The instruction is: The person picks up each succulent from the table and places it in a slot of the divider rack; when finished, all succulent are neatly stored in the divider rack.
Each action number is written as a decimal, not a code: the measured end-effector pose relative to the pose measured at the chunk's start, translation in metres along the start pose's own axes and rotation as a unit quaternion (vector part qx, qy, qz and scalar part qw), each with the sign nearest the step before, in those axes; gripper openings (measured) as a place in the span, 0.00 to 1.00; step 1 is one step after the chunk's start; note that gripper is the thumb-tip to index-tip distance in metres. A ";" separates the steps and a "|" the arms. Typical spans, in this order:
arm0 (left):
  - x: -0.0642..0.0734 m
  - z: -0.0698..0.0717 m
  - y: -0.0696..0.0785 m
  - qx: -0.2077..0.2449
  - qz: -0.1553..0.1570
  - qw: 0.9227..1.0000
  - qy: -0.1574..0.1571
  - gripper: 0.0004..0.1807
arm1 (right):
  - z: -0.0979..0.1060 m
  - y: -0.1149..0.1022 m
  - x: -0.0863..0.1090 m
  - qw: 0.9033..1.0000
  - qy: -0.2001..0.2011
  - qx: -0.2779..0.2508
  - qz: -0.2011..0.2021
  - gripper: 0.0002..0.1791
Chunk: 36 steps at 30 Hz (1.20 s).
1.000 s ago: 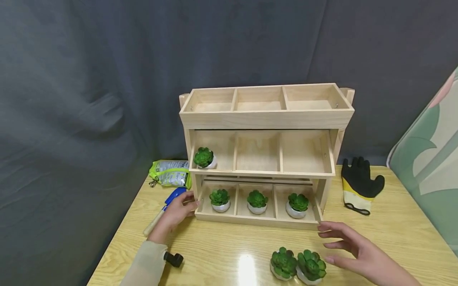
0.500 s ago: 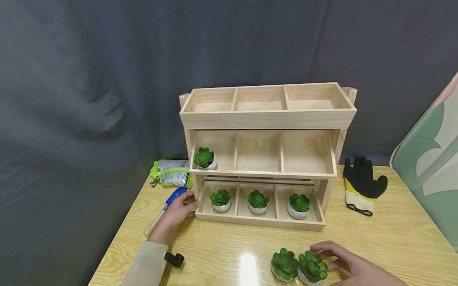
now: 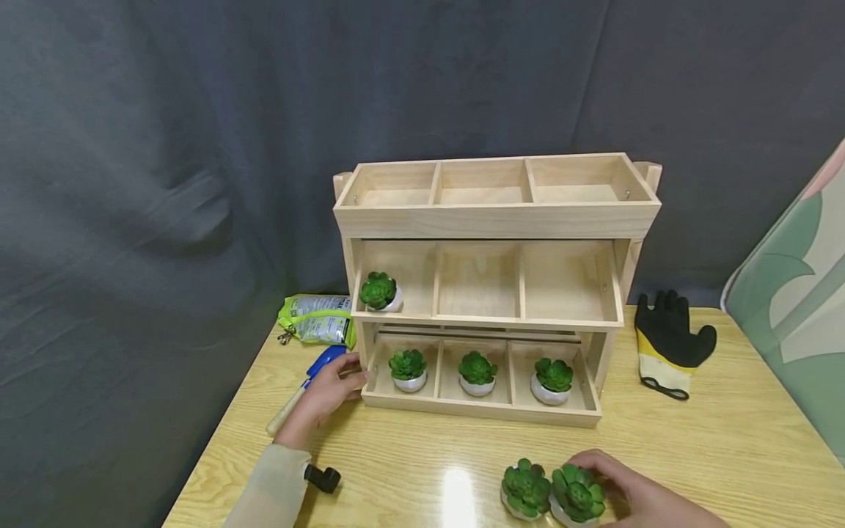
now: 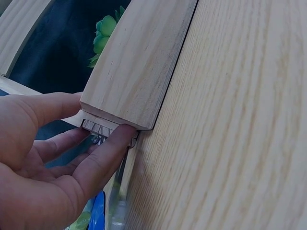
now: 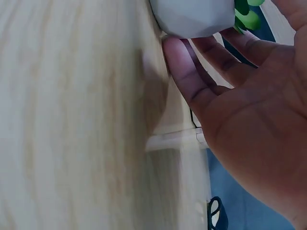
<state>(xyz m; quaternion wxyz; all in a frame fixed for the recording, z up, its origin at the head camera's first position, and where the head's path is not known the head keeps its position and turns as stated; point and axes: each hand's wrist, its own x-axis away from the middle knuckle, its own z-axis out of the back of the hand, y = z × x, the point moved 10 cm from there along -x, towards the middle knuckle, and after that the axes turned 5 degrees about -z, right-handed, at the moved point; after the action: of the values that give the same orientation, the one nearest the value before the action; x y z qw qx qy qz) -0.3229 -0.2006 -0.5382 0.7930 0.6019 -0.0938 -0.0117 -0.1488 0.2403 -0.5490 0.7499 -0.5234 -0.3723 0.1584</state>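
Two potted succulents with green leaves and white pots stand side by side on the table's front: a left succulent (image 3: 525, 487) and a right succulent (image 3: 577, 494). My right hand (image 3: 634, 493) holds the right one from its right side. In the right wrist view my thumb meets the white pot (image 5: 196, 17), while fingers run partly hidden behind it. My left hand (image 3: 330, 387) grips the lower left end of a three-tier wooden shelf (image 3: 495, 220); in the left wrist view thumb and fingers (image 4: 108, 153) lie around its corner.
Bottom-tier compartments each hold a succulent (image 3: 477, 370); another succulent (image 3: 379, 291) sits in the middle tier's left compartment. A black and yellow glove (image 3: 672, 341) lies right of the shelf. Left are a green bag (image 3: 318, 321) and a blue trowel (image 3: 326, 359). A dark curtain hangs behind.
My right hand has moved down and left from the shelf's lower right corner to the right succulent, its fingers closing in around the pot. The left hand stays at the shelf.
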 end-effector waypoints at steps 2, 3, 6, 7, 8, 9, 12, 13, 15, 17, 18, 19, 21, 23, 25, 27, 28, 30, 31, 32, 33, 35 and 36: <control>0.000 0.000 0.000 -0.002 0.000 1.000 0.000 0.32 | 0.000 0.002 -0.001 1.000 0.000 -0.005 -0.003 0.38; 0.000 0.000 0.001 -0.003 0.000 1.000 -0.001 0.32 | 0.000 0.004 -0.001 1.000 -0.001 -0.013 -0.008 0.38; 0.001 0.000 0.000 -0.001 0.001 1.000 -0.002 0.32 | -0.001 0.005 -0.001 0.999 -0.007 -0.032 -0.008 0.37; 0.001 0.000 0.000 -0.001 0.000 1.000 -0.002 0.32 | -0.002 0.004 -0.001 0.999 -0.012 -0.040 -0.004 0.37; 0.001 0.000 0.000 0.000 0.000 1.000 -0.001 0.32 | -0.004 0.003 -0.001 0.999 -0.017 -0.049 0.001 0.37; 0.001 0.000 0.000 0.000 0.001 1.000 0.000 0.32 | -0.005 0.001 -0.001 0.998 -0.022 -0.055 0.007 0.36; 0.000 0.000 0.000 0.003 -0.003 1.000 -0.002 0.31 | -0.008 -0.002 -0.002 0.996 -0.037 -0.080 0.023 0.35; 0.000 -0.001 0.000 0.004 -0.005 1.000 -0.002 0.31 | -0.009 -0.003 -0.002 0.995 -0.041 -0.087 0.026 0.34; 0.000 -0.001 0.000 0.010 -0.004 1.000 -0.002 0.31 | -0.010 -0.005 -0.002 0.994 -0.046 -0.094 0.034 0.34; 0.000 -0.001 0.001 0.011 -0.007 1.000 -0.003 0.31 | -0.010 -0.007 -0.002 0.995 -0.041 -0.083 0.047 0.34; 0.000 -0.001 0.000 0.012 -0.004 1.000 -0.001 0.31 | -0.010 -0.008 -0.002 0.995 -0.038 -0.077 0.051 0.33; 0.000 -0.001 0.000 0.014 -0.002 1.000 0.000 0.31 | -0.010 -0.008 -0.002 0.995 -0.037 -0.073 0.055 0.33; 0.001 -0.001 0.001 0.009 -0.003 1.000 -0.001 0.31 | -0.009 -0.008 -0.001 0.995 -0.036 -0.070 0.059 0.32; 0.001 -0.001 0.002 0.003 -0.005 1.000 -0.001 0.31 | -0.008 -0.008 -0.001 0.996 -0.032 -0.062 0.060 0.32; 0.001 -0.001 0.002 0.001 -0.006 1.000 -0.001 0.31 | -0.005 -0.007 -0.001 0.997 -0.025 -0.050 0.062 0.32; 0.002 -0.001 0.003 -0.002 -0.008 1.000 -0.001 0.31 | 0.000 -0.007 0.000 0.998 -0.004 -0.019 0.058 0.33; 0.002 -0.001 0.003 0.000 -0.006 1.000 0.001 0.31 | 0.003 -0.006 0.001 0.999 0.009 -0.001 0.051 0.33; 0.003 -0.001 0.005 0.000 -0.007 1.000 0.001 0.31 | 0.009 -0.004 0.003 0.998 0.035 0.030 0.031 0.35; 0.003 -0.001 0.005 -0.002 -0.010 1.000 0.000 0.31 | 0.012 -0.003 0.005 0.998 0.048 0.044 0.019 0.35; 0.003 -0.001 0.005 -0.001 -0.008 1.000 0.000 0.31 | 0.015 -0.001 0.007 0.997 0.058 0.051 0.006 0.36; 0.003 -0.001 0.005 0.002 -0.005 1.000 0.002 0.31 | 0.018 0.000 0.009 0.996 0.067 0.053 -0.006 0.36; 0.003 -0.001 0.004 0.004 -0.002 1.000 0.001 0.31 | 0.022 0.000 0.012 0.995 0.083 0.053 -0.019 0.37; 0.003 -0.001 0.005 0.002 -0.005 1.000 -0.001 0.31 | 0.024 -0.001 0.014 0.994 0.090 0.053 -0.014 0.38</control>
<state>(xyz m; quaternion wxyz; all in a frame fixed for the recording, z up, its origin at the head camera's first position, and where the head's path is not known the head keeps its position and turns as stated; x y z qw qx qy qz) -0.3206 -0.1986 -0.5335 0.7913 0.6042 -0.0919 -0.0160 -0.1570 0.2642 -0.5382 0.8092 -0.4897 -0.3016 0.1202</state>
